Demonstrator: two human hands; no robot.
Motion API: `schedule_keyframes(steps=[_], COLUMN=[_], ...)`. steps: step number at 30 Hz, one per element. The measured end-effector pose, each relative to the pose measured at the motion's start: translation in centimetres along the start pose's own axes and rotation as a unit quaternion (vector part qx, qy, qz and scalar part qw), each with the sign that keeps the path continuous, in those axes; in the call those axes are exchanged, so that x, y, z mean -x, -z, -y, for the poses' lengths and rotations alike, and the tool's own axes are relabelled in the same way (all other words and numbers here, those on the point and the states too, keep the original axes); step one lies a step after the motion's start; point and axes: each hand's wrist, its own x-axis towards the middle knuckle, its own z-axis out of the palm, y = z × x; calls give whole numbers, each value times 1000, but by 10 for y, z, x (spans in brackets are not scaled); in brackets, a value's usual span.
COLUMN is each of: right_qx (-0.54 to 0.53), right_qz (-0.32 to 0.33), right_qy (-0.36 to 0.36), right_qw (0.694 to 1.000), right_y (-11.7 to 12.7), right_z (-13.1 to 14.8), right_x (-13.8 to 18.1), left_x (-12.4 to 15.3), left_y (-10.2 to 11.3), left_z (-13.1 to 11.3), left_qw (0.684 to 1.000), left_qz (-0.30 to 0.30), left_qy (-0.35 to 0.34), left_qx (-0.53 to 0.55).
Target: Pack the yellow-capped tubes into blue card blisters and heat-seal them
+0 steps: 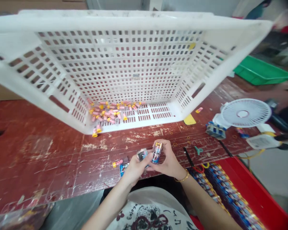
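Just above the table's near edge my two hands work close together. My right hand (170,163) grips a small printed packet (156,152), dark blue with a yellow top and shiny film. Fingers of my left hand (134,168) close around a clear-and-blue packet (142,154), and its thumb reaches toward the packet in the right hand. Beside the left hand lie a small pink tube with a yellow cap (117,163) and a blue packet (122,170), partly hidden by that hand.
A large white plastic basket (134,21) lies on its side, opening toward me, with several pink yellow-capped tubes (110,113) inside. To the right are a white fan (246,112), a bundle of packets (215,129), a green tray (261,72) and a red bin (259,188) holding rows of packets.
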Motion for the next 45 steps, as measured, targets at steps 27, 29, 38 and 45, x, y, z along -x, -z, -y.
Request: schedule_keyframes(steps=[27, 29, 38, 45], right_qx=[433, 452, 197, 104], right_qz=[-255, -290, -159, -106], right_qy=[-476, -414, 51, 52], right_qw=[721, 735, 966, 988], right_y=[235, 233, 94, -37], right_z=[-155, -138, -73, -71], right_x=[316, 304, 12, -204], left_x=[3, 2, -3, 6], left_y=[-21, -17, 5, 28], left_z=[26, 26, 3, -3], left_qw=[979, 980, 995, 996], left_qz=[15, 22, -21, -88], left_qy=[105, 95, 44, -15], left_qx=[-175, -174, -81, -12])
